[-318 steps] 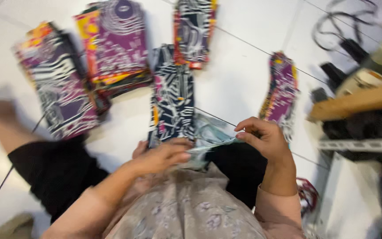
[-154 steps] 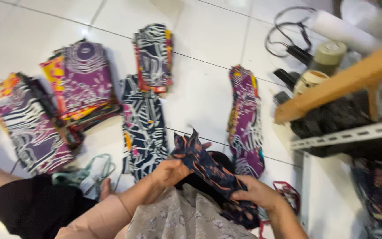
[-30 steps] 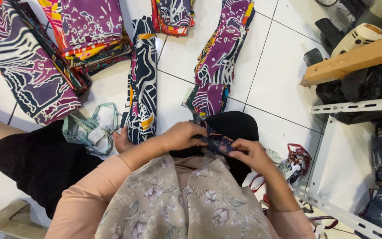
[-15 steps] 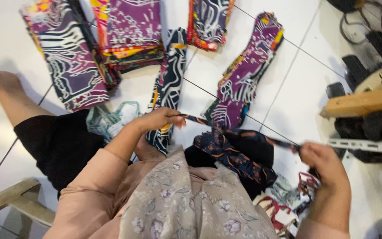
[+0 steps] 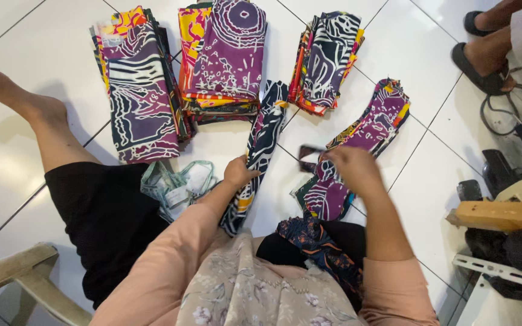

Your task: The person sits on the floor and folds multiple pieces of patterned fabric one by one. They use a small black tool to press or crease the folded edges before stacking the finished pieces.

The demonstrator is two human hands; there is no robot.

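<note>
The person wears peach sleeves, a beige floral headscarf, black trousers and goes barefoot.

Five lots of folded patterned cloth are counted on the floor: three stacks in the far row, namely the left stack (image 5: 140, 90), the middle stack (image 5: 225, 60) and the right stack (image 5: 327, 60), and two long folded pieces nearer the person, one dark piece (image 5: 264, 142) and one purple piece (image 5: 357, 151). One further dark cloth (image 5: 318, 244) is seen on the lap. One clear plastic bag (image 5: 176, 187) is counted. Two hands are shown: one left hand (image 5: 240, 173) and one right hand (image 5: 351, 169). Two sandalled feet (image 5: 484, 51) of another person are visible. One wooden plank (image 5: 502, 215) is counted.
</note>
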